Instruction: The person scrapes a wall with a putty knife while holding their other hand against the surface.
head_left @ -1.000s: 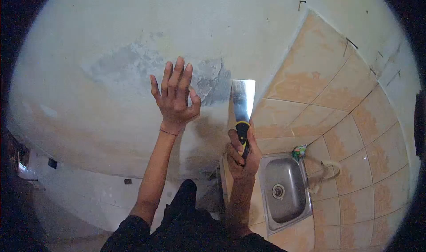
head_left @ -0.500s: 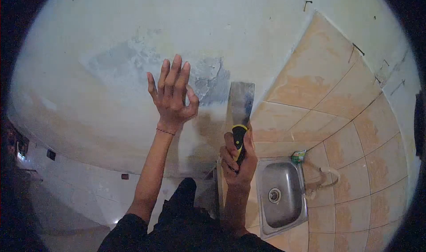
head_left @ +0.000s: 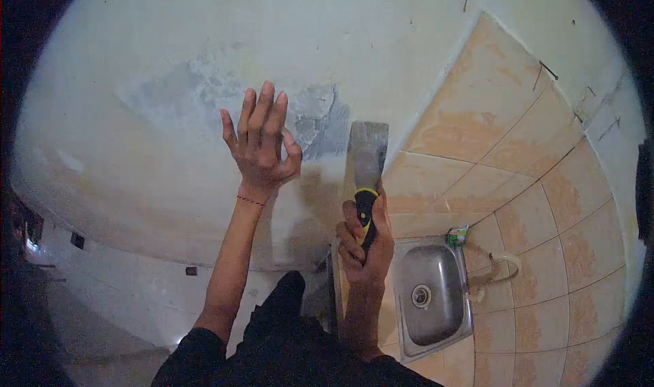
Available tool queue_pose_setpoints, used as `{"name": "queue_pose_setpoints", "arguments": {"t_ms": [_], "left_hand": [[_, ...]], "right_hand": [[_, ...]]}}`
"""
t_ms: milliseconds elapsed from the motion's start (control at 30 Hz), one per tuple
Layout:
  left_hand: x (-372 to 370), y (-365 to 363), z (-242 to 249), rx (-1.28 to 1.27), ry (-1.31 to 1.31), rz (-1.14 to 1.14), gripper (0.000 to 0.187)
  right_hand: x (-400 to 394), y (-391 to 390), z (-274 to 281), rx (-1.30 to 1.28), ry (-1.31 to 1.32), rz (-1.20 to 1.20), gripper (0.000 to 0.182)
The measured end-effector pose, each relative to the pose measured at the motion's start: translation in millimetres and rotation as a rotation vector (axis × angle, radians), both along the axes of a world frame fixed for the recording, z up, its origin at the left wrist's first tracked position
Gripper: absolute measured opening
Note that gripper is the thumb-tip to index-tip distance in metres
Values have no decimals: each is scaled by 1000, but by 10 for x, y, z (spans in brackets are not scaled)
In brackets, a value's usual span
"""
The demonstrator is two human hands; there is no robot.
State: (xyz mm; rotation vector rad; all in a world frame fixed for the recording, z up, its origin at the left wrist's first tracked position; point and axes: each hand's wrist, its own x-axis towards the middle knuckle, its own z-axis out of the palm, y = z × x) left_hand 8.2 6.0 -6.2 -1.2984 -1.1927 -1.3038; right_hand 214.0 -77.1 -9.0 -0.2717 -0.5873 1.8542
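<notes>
My left hand [head_left: 262,148] is raised with its fingers spread, over the lower edge of a rough grey patch [head_left: 317,118] on the pale wall [head_left: 170,19]. Nothing is in that hand, and a thin cord circles its wrist. Wrapped round the black and yellow handle of a putty knife [head_left: 368,152], my right hand [head_left: 364,244] holds the tool with its wide metal blade pointing up. The blade overlaps the wall just right of the patch, close to the slanting edge of the tiles.
A steel sink [head_left: 432,298] sits at lower right, with a small green packet [head_left: 458,235] at its corner and a tap [head_left: 503,268] beside it. Orange-beige tiles [head_left: 470,135] cover the right wall. Bent nails [head_left: 470,2] stick out at the upper right.
Both hands keep their pose and grip. The whole view has shifted slightly, so hands, knife and wall patch appear a little higher and further left.
</notes>
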Motion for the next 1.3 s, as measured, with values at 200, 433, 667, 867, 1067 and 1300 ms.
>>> {"name": "queue_pose_setpoints", "arguments": {"t_ms": [200,433,667,867,1067,1300], "left_hand": [[5,-2,-10,9,-5,-6,61],[7,-15,-15,-3,-15,8,59],[-17,-6,-23,-5,0,8,60],[10,-21,-9,-17,-20,-14,59],[-17,-20,-20,-25,18,-19,59],[-19,-4,-42,-14,-13,2,57]], "right_hand": [[-26,7,32,30,16,-7,45],[49,33,19,92,16,65,42],[-4,92,-20,60,88,55,39],[16,33,25,49,31,32,38],[33,74,11,50,21,51,37],[-6,98,53,52,16,21,39]]}}
